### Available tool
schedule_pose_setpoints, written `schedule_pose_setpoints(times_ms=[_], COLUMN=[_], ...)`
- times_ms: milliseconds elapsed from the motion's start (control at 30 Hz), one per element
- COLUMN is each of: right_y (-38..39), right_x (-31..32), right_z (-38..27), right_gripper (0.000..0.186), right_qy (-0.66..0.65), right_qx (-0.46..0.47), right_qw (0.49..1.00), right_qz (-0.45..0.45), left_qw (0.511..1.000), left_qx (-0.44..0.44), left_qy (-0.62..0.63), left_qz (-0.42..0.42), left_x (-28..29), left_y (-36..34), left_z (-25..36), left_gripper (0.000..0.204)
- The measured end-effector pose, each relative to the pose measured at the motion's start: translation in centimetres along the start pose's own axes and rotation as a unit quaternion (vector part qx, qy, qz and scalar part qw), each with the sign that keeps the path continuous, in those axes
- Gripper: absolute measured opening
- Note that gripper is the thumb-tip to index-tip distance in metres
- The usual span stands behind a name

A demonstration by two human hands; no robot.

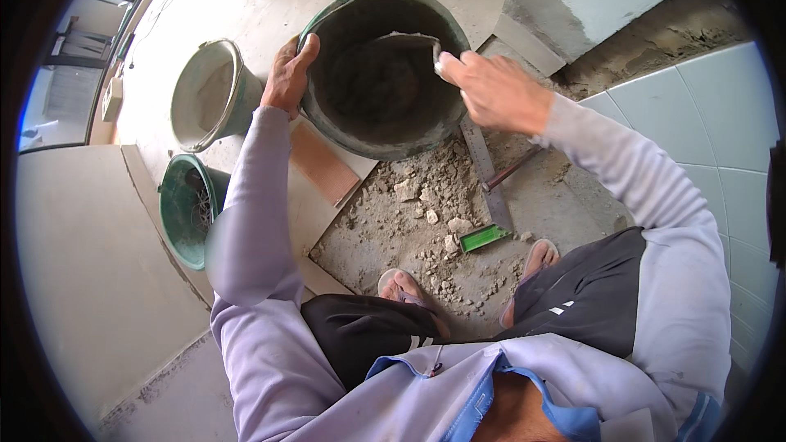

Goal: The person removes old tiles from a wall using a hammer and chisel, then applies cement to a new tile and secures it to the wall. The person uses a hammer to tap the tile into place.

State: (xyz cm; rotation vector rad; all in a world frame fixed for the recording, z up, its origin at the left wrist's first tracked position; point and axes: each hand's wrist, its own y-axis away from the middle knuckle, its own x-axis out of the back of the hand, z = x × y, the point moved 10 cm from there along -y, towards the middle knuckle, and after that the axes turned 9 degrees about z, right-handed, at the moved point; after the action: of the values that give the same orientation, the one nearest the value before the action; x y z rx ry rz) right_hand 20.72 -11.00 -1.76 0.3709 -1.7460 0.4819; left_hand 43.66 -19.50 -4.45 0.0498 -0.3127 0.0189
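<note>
Mortar (372,90), probably, in the shadowed bucket (389,150): right hand (499,92) grips the trowel (411,36), left hand (286,74) clasps the rim (336,2); loosen that, and scraping could tip it.

Dark green bucket (330,133), grey mix (372,86)

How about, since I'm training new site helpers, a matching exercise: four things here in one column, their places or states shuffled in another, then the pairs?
Things
1. Left hand
2. Right hand
3. Metal ruler with a green end
4. Small green bucket

Places or states
A. Closed on a trowel
B. Off to the person's left, nearer than the pale bucket
C. At the left edge of the large dark bucket
D. Lying on the floor among rubble

Pairs: 1-C, 2-A, 3-D, 4-B
</note>
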Motion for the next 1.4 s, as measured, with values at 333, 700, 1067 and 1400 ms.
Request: schedule_pose_setpoints(times_ms=[333,700,1067,1400], right_y=[2.1,0.7,3.9,6.6], right_x=[-4.5,-1.1,-5.6,-11.0], right_z=[-1.6,-2.7,0.5,-1.5], right_gripper=[0.030,0.021,0.016,0.015], right_qy=[-0.035,0.141,-0.237,-0.580], right_qx=[0.031,0.037,-0.227,-0.328], right_qw=[0.988,0.986,0.844,0.625], right_qz=[-0.147,-0.076,-0.424,-0.406], left_qw=[0.998,0.991,0.988,0.993], left_qx=[-0.057,-0.102,-0.144,-0.095], left_qy=[-0.010,-0.062,-0.036,0.034], left_qz=[0.016,0.063,0.042,0.065], left_x=[-0.3,-1.3,-0.4,2.2], left_y=[0.7,4.3,6.8,6.4], left_z=[0.6,2.3,2.0,-1.3], left_gripper=[0.054,0.047,0.050,0.049])
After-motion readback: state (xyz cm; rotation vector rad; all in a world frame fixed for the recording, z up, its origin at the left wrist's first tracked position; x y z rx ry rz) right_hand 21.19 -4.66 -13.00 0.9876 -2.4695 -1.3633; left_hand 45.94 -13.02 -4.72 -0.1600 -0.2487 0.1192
